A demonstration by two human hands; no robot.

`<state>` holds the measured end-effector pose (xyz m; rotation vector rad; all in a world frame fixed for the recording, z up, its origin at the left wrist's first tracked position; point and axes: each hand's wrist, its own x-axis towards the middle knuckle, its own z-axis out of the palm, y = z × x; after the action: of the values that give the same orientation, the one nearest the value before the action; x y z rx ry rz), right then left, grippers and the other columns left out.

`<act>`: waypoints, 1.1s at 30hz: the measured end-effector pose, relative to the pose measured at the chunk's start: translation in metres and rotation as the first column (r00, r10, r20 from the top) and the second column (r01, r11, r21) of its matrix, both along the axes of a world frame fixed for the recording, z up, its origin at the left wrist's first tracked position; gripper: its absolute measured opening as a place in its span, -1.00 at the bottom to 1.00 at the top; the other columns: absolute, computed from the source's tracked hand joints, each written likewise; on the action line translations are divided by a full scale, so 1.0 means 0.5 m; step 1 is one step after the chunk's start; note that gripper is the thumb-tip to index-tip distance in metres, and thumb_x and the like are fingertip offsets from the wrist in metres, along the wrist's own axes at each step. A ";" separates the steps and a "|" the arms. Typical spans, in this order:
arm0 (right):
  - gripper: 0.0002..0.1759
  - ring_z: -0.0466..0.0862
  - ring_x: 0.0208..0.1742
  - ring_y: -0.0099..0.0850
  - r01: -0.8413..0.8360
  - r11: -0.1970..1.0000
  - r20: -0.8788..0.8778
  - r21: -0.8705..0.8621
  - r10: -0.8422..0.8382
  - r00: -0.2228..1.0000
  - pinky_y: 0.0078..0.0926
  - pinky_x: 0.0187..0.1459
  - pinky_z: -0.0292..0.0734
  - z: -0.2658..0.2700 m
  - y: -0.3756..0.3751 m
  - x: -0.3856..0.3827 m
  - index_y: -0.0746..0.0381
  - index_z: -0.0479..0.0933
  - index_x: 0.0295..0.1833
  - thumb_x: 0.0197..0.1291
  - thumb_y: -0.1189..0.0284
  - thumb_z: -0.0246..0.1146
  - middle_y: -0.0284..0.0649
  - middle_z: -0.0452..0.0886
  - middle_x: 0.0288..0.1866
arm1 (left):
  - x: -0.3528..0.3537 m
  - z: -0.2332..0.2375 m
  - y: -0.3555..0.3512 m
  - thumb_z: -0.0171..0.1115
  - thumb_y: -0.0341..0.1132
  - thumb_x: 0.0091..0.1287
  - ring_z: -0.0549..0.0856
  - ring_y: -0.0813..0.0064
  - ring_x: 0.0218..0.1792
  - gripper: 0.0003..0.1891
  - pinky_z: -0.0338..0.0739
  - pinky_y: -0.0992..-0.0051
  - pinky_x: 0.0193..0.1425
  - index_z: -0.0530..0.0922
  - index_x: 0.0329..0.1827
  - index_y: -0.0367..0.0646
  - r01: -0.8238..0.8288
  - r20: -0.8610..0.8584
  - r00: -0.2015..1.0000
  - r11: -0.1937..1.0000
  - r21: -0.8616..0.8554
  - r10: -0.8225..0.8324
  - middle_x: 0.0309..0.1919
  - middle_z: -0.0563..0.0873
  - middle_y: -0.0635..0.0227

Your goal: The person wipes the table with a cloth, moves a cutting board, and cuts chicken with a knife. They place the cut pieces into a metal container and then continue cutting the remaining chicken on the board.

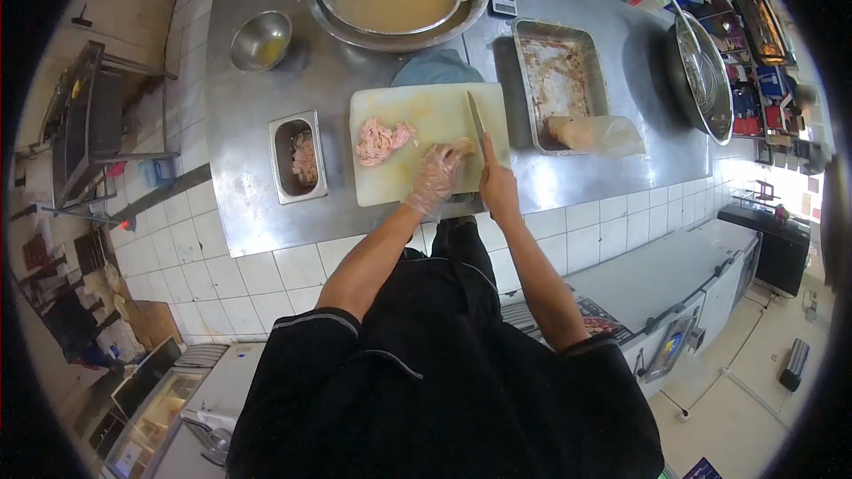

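A white cutting board (390,182) lies on the steel table in front of me. On its left part is a heap of cut pink meat (382,140). My left hand (437,173), in a clear plastic glove, presses with bent fingers on a pale piece of meat (463,146), which is mostly hidden. My right hand (499,188) is bare and wraps round the handle of a kitchen knife (477,115). The blade points away from me, just right of the piece. Left of the board stands a small steel pan (277,155) with more cut meat inside.
A large two-handled pot (321,0) of cloudy liquid sits in a wide basin at the back. A steel bowl (244,40) stands back left. Right of the board are a stained metal tray (519,62) with a plastic bag (617,136) over its near edge, a small scale (503,5) and a large pan (679,66).
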<state>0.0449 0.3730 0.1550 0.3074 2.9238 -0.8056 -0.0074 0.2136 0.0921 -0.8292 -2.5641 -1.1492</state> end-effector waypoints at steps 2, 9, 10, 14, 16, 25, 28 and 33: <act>-0.12 0.69 -0.40 0.22 0.056 0.998 -0.053 -0.041 -0.058 0.997 0.13 -0.34 0.53 0.012 -0.001 -0.012 -0.08 -0.06 0.75 0.41 0.54 0.11 0.21 0.64 -0.46 | 0.011 0.017 -0.019 0.29 -0.36 0.28 0.66 0.08 -0.06 -0.80 0.55 0.09 0.13 0.69 -0.05 -0.08 0.022 0.024 0.999 0.999 -0.036 -0.021 -0.14 0.69 0.19; -0.16 0.68 -0.35 0.25 0.290 0.931 -0.162 -0.224 -0.329 0.931 0.05 -0.30 0.52 0.089 -0.006 0.081 -0.06 -0.01 0.75 0.43 0.56 0.08 0.31 0.66 -0.33 | 0.006 0.043 -0.010 0.33 -0.28 0.24 0.64 0.09 0.03 -0.72 0.56 0.12 0.18 0.69 0.01 -0.08 0.059 -0.021 0.998 0.997 -0.049 -0.060 -0.08 0.70 0.21; -0.17 0.69 -0.35 0.25 0.321 0.915 -0.155 -0.244 -0.363 0.919 0.04 -0.29 0.52 0.101 -0.007 0.102 -0.06 0.00 0.74 0.44 0.57 0.08 0.33 0.66 -0.31 | 0.011 0.051 0.006 0.33 -0.27 0.25 0.64 0.08 0.02 -0.75 0.54 0.09 0.18 0.68 -0.03 -0.09 0.132 0.003 0.991 0.991 -0.016 -0.132 -0.09 0.70 0.21; -0.21 0.62 -0.46 -0.09 0.455 0.846 -0.051 -0.278 -0.486 0.873 -0.17 -0.35 0.51 0.123 -0.008 0.169 -0.04 0.02 0.75 0.49 0.55 0.08 0.15 0.64 -0.39 | 0.017 0.063 0.076 0.30 -0.25 0.27 0.66 0.07 -0.03 -0.78 0.53 0.06 0.15 0.68 -0.08 -0.11 0.222 -0.036 0.974 0.973 -0.056 -0.224 -0.11 0.71 0.20; -0.22 0.57 -0.54 -0.28 0.473 0.835 -0.090 -0.280 -0.514 0.853 -0.27 -0.40 0.49 0.118 0.000 0.191 -0.05 0.03 0.75 0.51 0.54 0.09 0.05 0.62 -0.45 | 0.013 0.032 0.109 0.29 -0.25 0.26 0.67 0.08 -0.05 -0.77 0.56 0.08 0.09 0.69 -0.08 -0.13 0.218 0.014 0.976 0.969 -0.118 -0.218 -0.12 0.71 0.18; -0.22 0.80 -0.05 0.13 0.526 0.759 -0.081 -0.383 -0.596 0.799 -0.15 -0.08 0.65 0.118 -0.002 0.220 -0.09 0.06 0.73 0.49 0.55 0.08 0.31 0.71 0.06 | -0.003 -0.017 0.074 0.27 -0.38 0.29 0.73 0.05 -0.21 -0.87 0.62 0.12 -0.10 0.71 -0.21 -0.24 0.269 0.132 0.959 0.951 -0.153 -0.250 -0.31 0.72 0.07; -0.25 0.81 -0.11 0.06 0.523 0.784 -0.051 -0.333 -0.569 0.821 -0.25 -0.10 0.63 0.115 0.001 0.220 0.00 0.05 0.73 0.51 0.54 0.05 0.31 0.71 0.07 | -0.017 0.186 -0.022 0.26 -0.38 0.38 0.76 0.11 -0.20 -0.89 0.65 0.20 -0.05 0.70 -0.21 -0.21 0.009 0.233 0.971 0.979 0.204 -0.058 -0.30 0.76 0.09; -0.25 0.80 -0.11 0.08 0.510 0.763 0.004 -0.397 -0.554 0.832 -0.20 -0.06 0.64 0.124 -0.020 0.206 0.02 0.04 0.74 0.50 0.54 0.06 0.32 0.71 0.03 | -0.045 0.344 -0.324 0.47 -0.48 0.34 0.77 0.41 -0.18 -0.80 0.70 0.46 -0.01 0.73 -0.01 -0.25 -0.448 0.010 0.886 0.847 0.286 0.465 -0.18 0.80 0.16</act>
<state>0.1477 0.3632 0.2172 1.1233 2.6923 -1.4858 -0.0298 0.0517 0.2640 -0.1635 -2.2875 -1.2581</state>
